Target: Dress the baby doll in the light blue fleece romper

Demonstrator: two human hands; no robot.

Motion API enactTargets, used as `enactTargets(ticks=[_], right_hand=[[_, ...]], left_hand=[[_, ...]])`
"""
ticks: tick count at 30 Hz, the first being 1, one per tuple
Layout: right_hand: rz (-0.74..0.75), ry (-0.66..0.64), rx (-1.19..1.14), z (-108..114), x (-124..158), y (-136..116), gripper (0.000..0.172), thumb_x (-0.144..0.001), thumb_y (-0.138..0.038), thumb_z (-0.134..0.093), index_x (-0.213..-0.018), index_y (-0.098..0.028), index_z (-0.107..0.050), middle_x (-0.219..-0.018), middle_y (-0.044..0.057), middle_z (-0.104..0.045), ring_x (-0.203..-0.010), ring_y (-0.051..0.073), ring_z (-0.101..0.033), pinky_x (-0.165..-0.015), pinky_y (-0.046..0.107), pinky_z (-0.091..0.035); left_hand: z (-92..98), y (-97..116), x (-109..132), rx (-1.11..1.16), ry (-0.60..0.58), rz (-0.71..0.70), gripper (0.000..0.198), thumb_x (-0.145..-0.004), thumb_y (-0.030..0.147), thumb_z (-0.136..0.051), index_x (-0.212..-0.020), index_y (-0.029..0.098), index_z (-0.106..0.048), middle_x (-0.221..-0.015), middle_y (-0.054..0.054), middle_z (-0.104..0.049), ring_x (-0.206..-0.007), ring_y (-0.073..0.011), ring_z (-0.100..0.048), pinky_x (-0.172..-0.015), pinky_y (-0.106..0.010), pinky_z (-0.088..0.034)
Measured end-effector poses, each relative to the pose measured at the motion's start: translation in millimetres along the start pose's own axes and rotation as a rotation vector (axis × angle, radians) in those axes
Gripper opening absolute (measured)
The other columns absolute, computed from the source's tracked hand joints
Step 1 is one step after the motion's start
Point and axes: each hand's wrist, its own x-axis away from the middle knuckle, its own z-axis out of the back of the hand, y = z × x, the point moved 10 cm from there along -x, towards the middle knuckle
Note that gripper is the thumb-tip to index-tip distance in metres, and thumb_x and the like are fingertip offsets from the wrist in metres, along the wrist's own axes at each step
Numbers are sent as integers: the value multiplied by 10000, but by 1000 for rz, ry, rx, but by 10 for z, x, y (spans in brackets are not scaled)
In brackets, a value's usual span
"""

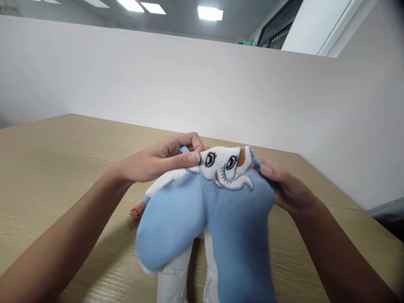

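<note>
A light-blue fleece doll's garment (238, 235) with an embroidered white elephant face hangs in the middle, its lower part in two wide lobes. My left hand (166, 155) pinches its upper left edge, near a small blue strap, between thumb and fingers. At the upper right edge, my right hand (288, 185) grips the cloth, its fingers partly hidden behind it. Under the garment lies a doll (173, 277) with white legs, a white sleeve with a blue cuff, and a small brown hand at the left. The garment hides the doll's head and body.
A wooden table (57, 168) spreads out under the doll on both sides. Behind it stands a tall white partition (176, 84). Dark grey material (389, 214) shows beyond the table's right edge.
</note>
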Motion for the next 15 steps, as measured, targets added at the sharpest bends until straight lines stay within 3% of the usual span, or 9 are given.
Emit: enactTargets(ticks=[3, 5, 8, 11, 15], right_hand=[[-77, -247, 227, -171, 129, 68, 838, -796, -561, -926, -1504, -213, -643, -1481, 137, -704, -1350, 349, -678, -1050, 400, -616], [-98, -294, 335, -267, 185, 54, 805, -752, -442, -987, -1462, -211, -687, -1422, 127, -739, -1303, 338, -700, -1034, 391, -621], [-21, -210, 276, -360, 178, -88, 606, -727, -334, -1010, -1280, -227, -788, -1194, 82, -816, -1090, 284, -768, -874, 326, -653], [94, -93, 108, -347, 166, -217, 545, -708, -366, -1027, -1196, -263, -808, -1080, 55, -825, -972, 267, -782, -812, 325, -663], [162, 8, 40, -232, 186, -266, 590, -679, -465, -1038, -1194, -307, -799, -1083, 56, -836, -985, 314, -797, -827, 387, -683]], left_hand=[[-5, 108, 3, -55, 71, -45, 244, -1074, 416, -673, -978, 209, -584, -834, 27, -493, -737, -124, -430, -659, -227, -399], [-23, 157, 4, -94, 98, -50, 236, -1073, 403, -681, -982, 211, -578, -852, 21, -516, -754, -123, -447, -674, -225, -406], [-65, 124, 8, -136, 59, 27, 242, -1055, 433, -704, -1106, 213, -617, -940, -11, -607, -821, -135, -536, -717, -227, -453], [-120, -24, 50, -209, -83, 162, 389, -966, 482, -805, -1224, 213, -691, -979, -34, -665, -859, -170, -607, -704, -242, -481], [-75, -148, 97, -231, -134, 211, 299, -880, 430, -894, -935, 180, -739, -808, -2, -632, -742, -153, -594, -616, -234, -448]])
